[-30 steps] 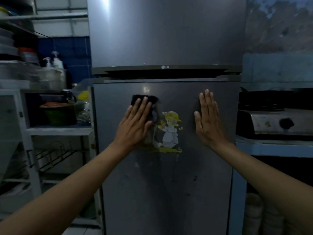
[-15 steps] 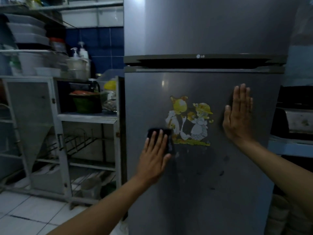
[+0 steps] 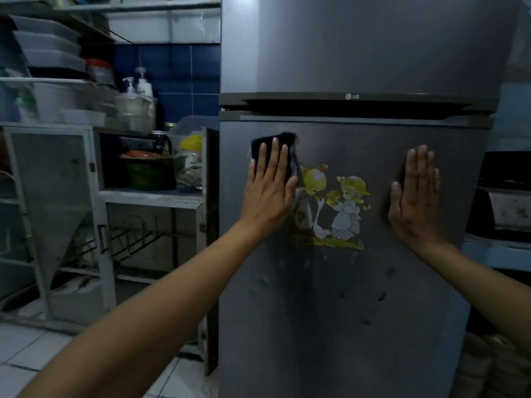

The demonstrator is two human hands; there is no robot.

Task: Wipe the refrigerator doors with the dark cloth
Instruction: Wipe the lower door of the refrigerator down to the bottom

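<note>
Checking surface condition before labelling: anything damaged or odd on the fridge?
Yes. The lower door shows small dents and dark marks below the cartoon sticker, which looks worn on its left side. The cabinet door beside the fridge hangs open.

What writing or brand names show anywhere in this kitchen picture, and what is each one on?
"LG", with a round logo, on the dark trim strip between the two refrigerator doors.
White pump bottle on the left shelf: dark lettering, too blurred to read.
Cartoon sticker on the lower door: pictures only, no words that I can see.
Nothing else readable.
</note>
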